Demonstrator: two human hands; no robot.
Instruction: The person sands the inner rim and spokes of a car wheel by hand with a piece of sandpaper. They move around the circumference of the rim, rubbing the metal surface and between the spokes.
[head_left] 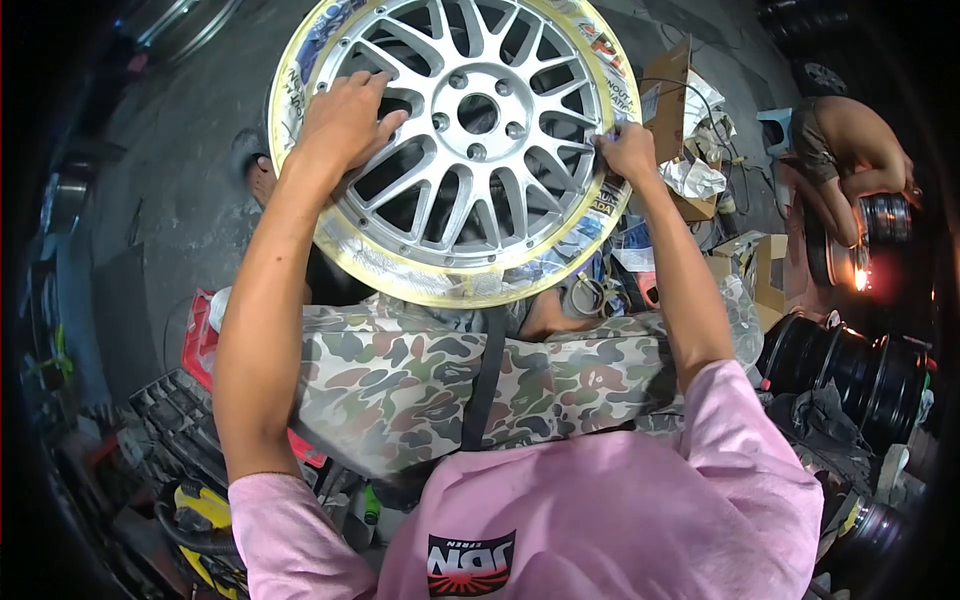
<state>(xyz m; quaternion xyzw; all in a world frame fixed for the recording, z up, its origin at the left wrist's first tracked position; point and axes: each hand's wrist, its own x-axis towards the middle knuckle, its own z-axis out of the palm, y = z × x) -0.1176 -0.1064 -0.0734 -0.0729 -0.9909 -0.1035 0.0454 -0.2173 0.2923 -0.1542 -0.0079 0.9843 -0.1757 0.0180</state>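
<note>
A silver multi-spoke car wheel rim [480, 152] lies face up in front of me, its outer lip masked with yellow tape and printed paper [470, 285]. My left hand [345, 120] rests on the rim's left side, fingers stretched over the spokes and thumb apart. At the right edge, my right hand [628, 152] is closed, with thumb and fingers pinched against the inner border of the masked lip. Whatever is between those fingers is too small to make out. A camouflage-patterned cloth [390, 385] covers my lap below the wheel.
Cardboard boxes [668, 125] with crumpled paper stand to the right. Further right, a crouching person [850, 150] works near bright sparks beside a dark wheel [885, 218]. More black rims [845, 375] lie lower right. A yellow-and-black tool [205, 508] and red case [197, 345] are at left.
</note>
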